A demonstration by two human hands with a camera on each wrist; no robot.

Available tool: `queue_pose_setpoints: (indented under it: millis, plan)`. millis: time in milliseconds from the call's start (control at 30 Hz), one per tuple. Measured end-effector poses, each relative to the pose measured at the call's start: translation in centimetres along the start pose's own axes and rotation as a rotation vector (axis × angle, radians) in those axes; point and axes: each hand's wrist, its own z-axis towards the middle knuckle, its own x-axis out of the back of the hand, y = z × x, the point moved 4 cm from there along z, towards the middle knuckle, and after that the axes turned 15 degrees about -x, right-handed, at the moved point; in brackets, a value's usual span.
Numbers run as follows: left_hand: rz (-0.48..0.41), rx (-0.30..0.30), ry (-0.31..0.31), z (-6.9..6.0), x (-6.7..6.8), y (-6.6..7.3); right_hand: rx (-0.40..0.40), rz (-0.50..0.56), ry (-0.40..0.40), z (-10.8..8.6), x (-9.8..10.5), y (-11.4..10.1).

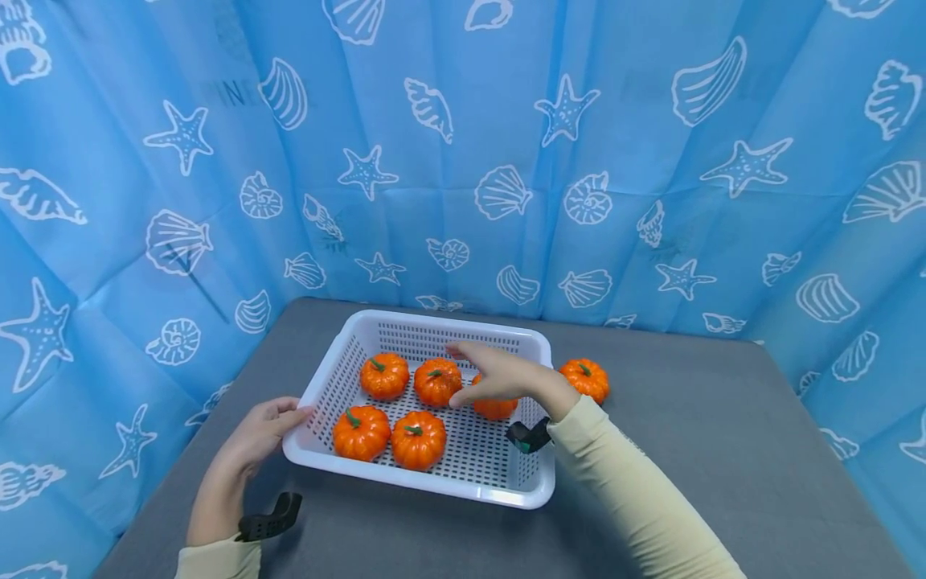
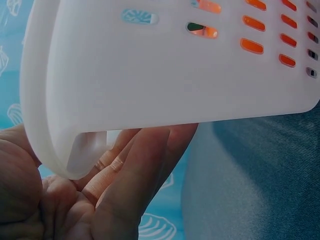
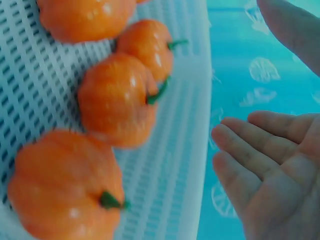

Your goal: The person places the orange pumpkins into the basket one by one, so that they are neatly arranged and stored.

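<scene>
A white plastic basket point(image 1: 415, 481) with perforated sides holds several small orange pumpkins point(image 1: 362, 433) with green stems. My left hand point(image 1: 262, 434) grips the basket's left rim, thumb on top; in the left wrist view its fingers point(image 2: 135, 185) reach beneath the rim. Above the right part of the basket is my right hand point(image 1: 499, 374), thumb spread from the fingers and nothing held. It partly covers one pumpkin point(image 1: 495, 408) inside. The right wrist view shows its palm point(image 3: 285, 190) empty and its fingers extended, apart from the pumpkins point(image 3: 117, 100).
Another orange pumpkin point(image 1: 587, 379) sits on the grey table point(image 1: 694, 418), just outside the basket's right side, behind my right wrist. A blue curtain point(image 1: 463, 161) with white shell and starfish prints hangs along the back and sides of the table.
</scene>
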Motion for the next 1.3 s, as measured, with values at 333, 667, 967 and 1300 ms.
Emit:
queue_pose_setpoints:
  millis: [333, 667, 967, 1300]
  plan:
    - [0.0, 0.0, -0.01, 0.1, 0.0, -0.1, -0.027, 0.159, 0.206, -2.2, 4.7, 4.6]
    - [0.011, 0.001, -0.008, 0.0, 0.0, -0.1, -0.165, 0.315, 0.415, -4.0, 6.1, 12.2]
    - [0.009, 0.011, -0.011, 0.0, 0.1, 0.0, -0.271, 0.373, 0.472, -5.1, 4.3, 18.4]
    - [0.017, -0.002, -0.017, 0.1, 0.1, -0.1, -0.338, 0.448, 0.413, -5.9, 1.9, 21.1]
